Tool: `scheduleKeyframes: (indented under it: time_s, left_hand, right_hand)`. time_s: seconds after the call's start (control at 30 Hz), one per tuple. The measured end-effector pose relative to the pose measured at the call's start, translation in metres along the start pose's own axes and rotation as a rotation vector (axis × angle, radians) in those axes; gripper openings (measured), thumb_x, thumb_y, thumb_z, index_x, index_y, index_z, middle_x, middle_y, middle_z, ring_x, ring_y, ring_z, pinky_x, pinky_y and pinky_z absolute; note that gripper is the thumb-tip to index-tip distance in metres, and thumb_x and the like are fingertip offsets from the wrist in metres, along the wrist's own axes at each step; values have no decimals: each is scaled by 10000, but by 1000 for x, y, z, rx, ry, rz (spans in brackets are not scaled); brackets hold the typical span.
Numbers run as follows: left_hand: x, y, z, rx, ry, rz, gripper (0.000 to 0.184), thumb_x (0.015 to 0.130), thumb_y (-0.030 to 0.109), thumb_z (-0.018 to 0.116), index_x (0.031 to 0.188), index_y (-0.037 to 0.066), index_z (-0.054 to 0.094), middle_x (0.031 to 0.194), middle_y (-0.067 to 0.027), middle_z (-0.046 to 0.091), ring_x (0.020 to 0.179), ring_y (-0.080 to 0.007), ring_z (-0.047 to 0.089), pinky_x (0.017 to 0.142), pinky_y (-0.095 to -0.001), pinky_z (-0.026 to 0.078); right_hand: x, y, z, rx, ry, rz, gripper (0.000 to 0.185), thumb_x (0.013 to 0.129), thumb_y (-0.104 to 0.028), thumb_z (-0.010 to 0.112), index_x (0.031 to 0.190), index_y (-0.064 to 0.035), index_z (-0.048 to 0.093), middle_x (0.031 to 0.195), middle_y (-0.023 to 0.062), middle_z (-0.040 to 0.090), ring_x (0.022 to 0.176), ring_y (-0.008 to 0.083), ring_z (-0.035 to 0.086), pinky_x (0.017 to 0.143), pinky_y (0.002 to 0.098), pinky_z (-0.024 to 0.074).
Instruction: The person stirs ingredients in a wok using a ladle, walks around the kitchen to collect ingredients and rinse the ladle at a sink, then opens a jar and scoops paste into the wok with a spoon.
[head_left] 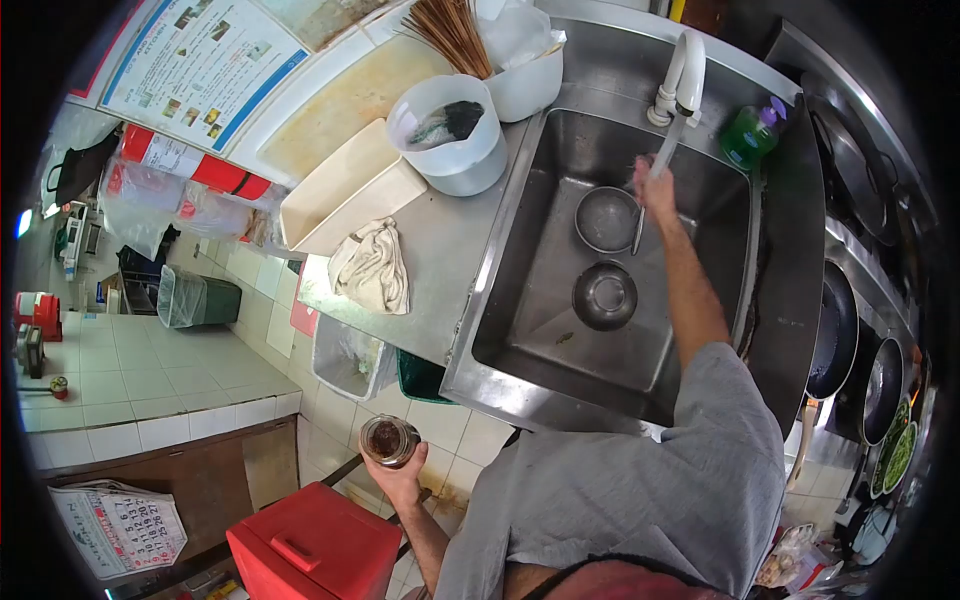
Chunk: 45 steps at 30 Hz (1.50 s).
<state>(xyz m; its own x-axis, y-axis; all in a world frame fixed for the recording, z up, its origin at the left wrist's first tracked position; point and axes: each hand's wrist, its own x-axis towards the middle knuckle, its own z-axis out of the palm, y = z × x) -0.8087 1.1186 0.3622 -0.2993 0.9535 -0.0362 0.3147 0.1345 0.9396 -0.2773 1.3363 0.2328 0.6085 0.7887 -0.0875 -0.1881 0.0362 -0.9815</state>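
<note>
My left hand (402, 478) is closed round an open glass jar (390, 441) with dark brown contents, held low and away from the sink. My right hand (655, 190) is under the running white tap (686, 85), with water falling over it. A thin metal utensil (637, 232) hangs from its fingers, perhaps a spoon; its upper end is hidden by the hand and the water. Just beside it in the steel sink (540, 335) stands a round metal bowl (604, 220). Closer to me in the basin lies a smaller metal bowl (605, 296).
Left of the sink are a white tub (462, 165) with a dark scrubber, a beige bin (340, 190) and a crumpled cloth (370, 268). Green soap (748, 140) stands right of the tap. Frying pans (832, 335) are at far right. A red box (312, 545) is below my left hand.
</note>
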Motion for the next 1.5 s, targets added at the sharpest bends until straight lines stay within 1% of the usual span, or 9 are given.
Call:
scheduleKeyframes:
  time_s: [0.17,0.27,0.33,0.43,0.77,0.97,1.1,1.17,1.5]
  left_hand:
    - [3,-9,-6,-17,-14,33,749,557,73,827,1178,16,412,1063,-75,506,961,-173,520,859,-305,434]
    - [1,-13,-11,-52,-7,52,750,554,80,831,1175,15,416,1061,-77,506,963,-176,520,861,-312,435]
    - [-1,-14,-13,-73,14,41,747,549,87,837,1167,15,424,1063,-79,505,961,-181,520,863,-318,435]
    - [-2,-19,-17,-92,37,31,747,543,88,840,1162,15,429,1066,-78,505,960,-186,520,863,-322,436]
    - [4,-27,-16,-158,40,41,743,540,83,846,1165,-1,453,1074,-90,518,986,-195,516,885,-324,428]
    - [9,-30,-19,-154,33,41,767,535,80,846,1182,-12,443,1101,-101,504,1001,-202,510,900,-332,419]
    - [12,-30,-11,-175,21,50,762,538,72,840,1184,-16,445,1103,-109,505,1002,-203,510,899,-336,423]
    - [13,-27,-6,-158,4,41,758,537,75,840,1180,-14,447,1097,-106,508,999,-203,513,895,-336,426]
    - [9,-3,12,-120,-59,30,711,553,69,837,1151,1,458,1064,-88,520,970,-195,527,865,-326,442]
  right_hand:
    - [-9,23,2,106,48,318,446,840,-564,506,858,-121,455,572,-10,415,381,72,366,303,218,271]
    - [-16,26,6,180,82,385,367,879,-426,529,724,-99,468,576,0,435,378,79,371,305,215,258]
    - [-3,65,-1,34,175,338,133,881,-185,483,858,-60,521,606,45,492,381,118,415,305,235,289]
    - [-12,78,-15,-145,92,230,193,825,-38,412,975,-58,530,641,75,530,397,154,459,311,252,325]
    - [-5,22,-44,5,205,357,189,910,-144,338,974,-94,507,638,83,524,427,148,473,314,256,337]
    - [41,-86,-95,252,396,-38,332,860,13,311,1162,-104,385,737,173,560,498,186,515,355,255,370]
    - [61,-152,-138,435,343,-39,186,913,-120,365,1063,-46,447,730,200,547,498,222,511,350,254,344]
    - [86,-160,-165,523,300,-58,297,952,-284,384,952,-1,474,711,173,530,496,228,500,330,247,317]
    - [103,-190,-165,353,339,18,291,961,-264,391,935,12,478,749,137,514,487,181,494,312,192,273]
